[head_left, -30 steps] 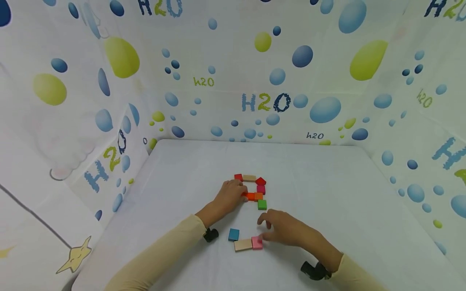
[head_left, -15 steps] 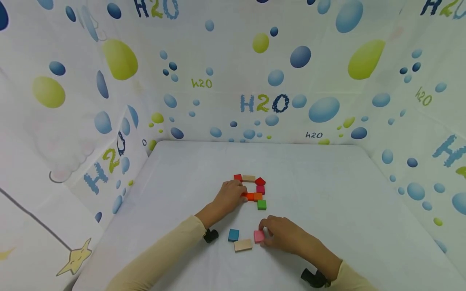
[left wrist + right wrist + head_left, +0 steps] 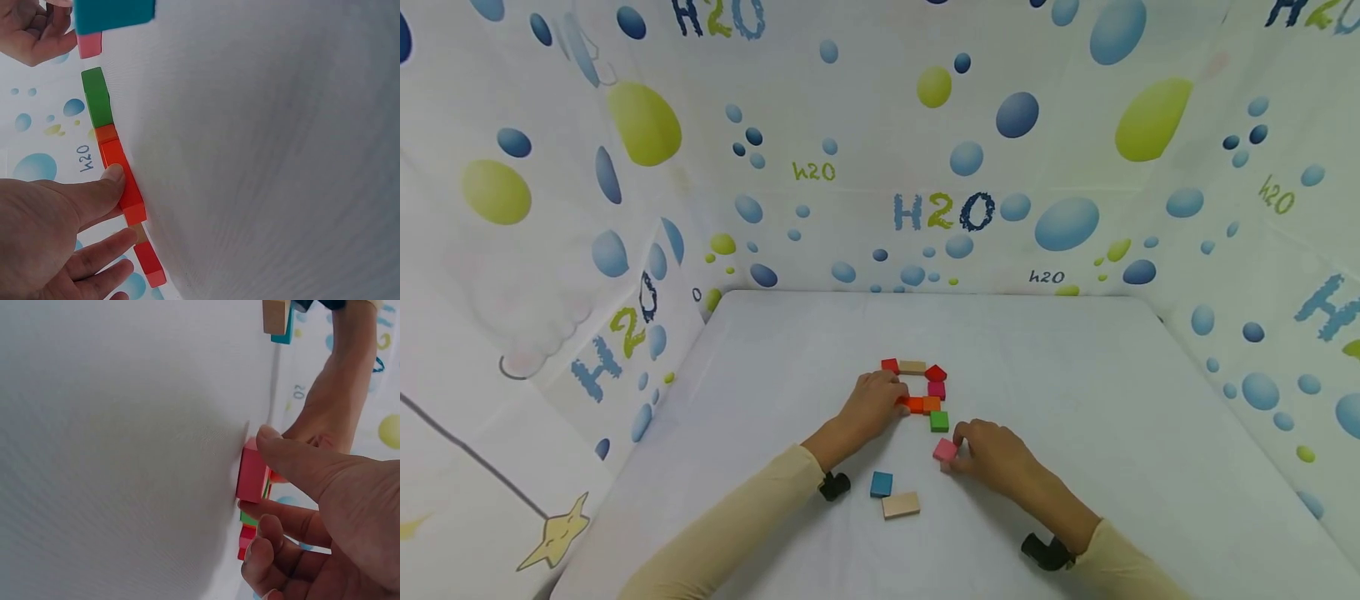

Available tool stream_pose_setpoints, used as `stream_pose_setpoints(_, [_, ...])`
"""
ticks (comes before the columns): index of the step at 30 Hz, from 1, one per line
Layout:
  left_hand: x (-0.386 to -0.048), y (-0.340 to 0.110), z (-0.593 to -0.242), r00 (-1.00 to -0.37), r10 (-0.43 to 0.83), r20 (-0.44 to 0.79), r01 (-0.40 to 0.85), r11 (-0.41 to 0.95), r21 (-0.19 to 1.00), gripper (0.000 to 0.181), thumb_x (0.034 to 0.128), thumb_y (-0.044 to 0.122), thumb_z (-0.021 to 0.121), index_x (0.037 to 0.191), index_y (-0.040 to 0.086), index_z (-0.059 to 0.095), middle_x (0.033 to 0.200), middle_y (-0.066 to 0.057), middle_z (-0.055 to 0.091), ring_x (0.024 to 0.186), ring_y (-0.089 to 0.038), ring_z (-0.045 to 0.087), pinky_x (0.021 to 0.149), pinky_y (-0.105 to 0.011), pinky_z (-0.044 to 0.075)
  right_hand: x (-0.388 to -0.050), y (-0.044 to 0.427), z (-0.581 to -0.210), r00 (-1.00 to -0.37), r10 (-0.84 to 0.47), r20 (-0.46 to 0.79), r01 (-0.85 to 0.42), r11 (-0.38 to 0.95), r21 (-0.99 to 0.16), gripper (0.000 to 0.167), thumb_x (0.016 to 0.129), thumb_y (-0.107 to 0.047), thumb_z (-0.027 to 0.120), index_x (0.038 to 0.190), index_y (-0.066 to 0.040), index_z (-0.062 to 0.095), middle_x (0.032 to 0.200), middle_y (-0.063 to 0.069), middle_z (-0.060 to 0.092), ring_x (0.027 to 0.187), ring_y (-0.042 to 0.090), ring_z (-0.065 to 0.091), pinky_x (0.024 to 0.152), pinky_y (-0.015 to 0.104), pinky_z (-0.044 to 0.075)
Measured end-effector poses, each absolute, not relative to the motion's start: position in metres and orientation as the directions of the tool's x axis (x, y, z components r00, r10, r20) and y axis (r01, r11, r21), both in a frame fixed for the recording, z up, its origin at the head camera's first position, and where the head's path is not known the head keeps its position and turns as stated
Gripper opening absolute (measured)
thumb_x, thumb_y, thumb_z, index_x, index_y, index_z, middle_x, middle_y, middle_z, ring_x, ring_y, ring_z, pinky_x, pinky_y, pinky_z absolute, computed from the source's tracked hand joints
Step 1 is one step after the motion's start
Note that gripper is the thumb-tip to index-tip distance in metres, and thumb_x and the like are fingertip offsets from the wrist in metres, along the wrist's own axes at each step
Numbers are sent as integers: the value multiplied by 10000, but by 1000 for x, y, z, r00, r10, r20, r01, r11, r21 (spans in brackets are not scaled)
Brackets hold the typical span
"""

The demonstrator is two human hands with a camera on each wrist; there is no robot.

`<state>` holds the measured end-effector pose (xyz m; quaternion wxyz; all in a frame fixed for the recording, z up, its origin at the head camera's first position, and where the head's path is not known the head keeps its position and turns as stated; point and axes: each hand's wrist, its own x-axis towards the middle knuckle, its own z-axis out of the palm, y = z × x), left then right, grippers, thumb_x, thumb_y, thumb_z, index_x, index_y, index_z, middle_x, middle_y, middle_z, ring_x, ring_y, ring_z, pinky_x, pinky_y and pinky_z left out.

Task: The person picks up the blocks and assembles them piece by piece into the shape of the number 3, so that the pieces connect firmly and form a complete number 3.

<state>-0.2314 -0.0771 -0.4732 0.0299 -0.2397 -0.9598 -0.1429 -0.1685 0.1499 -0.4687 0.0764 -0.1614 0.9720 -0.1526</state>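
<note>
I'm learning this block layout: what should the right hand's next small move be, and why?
Probably slide the pink square block against the green square block, turning it straight: the right hand pinches it askew, with a gap between the two blocks.

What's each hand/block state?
Right hand: pinches pink block
Left hand: pinches orange-red block
Pink block: held
Orange-red block: held
Orange block: unheld
Green block: unheld
Magenta block: unheld
Pointed red block: unheld
Red corner block: unheld
Far wooden block: unheld
Near wooden block: unheld
Blue block: unheld
</note>
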Motion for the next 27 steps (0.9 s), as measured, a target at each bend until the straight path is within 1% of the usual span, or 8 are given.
stream_pose_setpoints(6, [-231,-77,-473,-884,449,129,467,847,255,250,946,248,813,1171,141,790,1208,-75,716,1230,-254,600,1110,-495,472,-172,148,-470,-949,-299,-98,-254,911,-325,360,817,-366,917,1022,-136,729,817,-30,661,707,122,566,678,287,584])
stream_pose_setpoints(18, [-232,-79,-474,-880,461,120,475,840,263,245,963,253,794,1176,132,781,1228,-79,716,1245,-264,594,1120,-493,461,-175,145,-467,-947,-311,-85,-261,894,-363,350,850,-318,897,1081,-120,726,773,-42,619,699,117,542,648,265,540])
stream_pose_setpoints(27, [-233,-78,-476,-883,455,115,469,848,248,257,960,268,797,1184,145,779,1230,-69,713,1246,-252,593,1119,-485,467,-174,145,-467,-947,-315,-66,-269,888,-374,344,848,-315,897,1076,-121,729,776,-45,618,696,117,535,638,261,529])
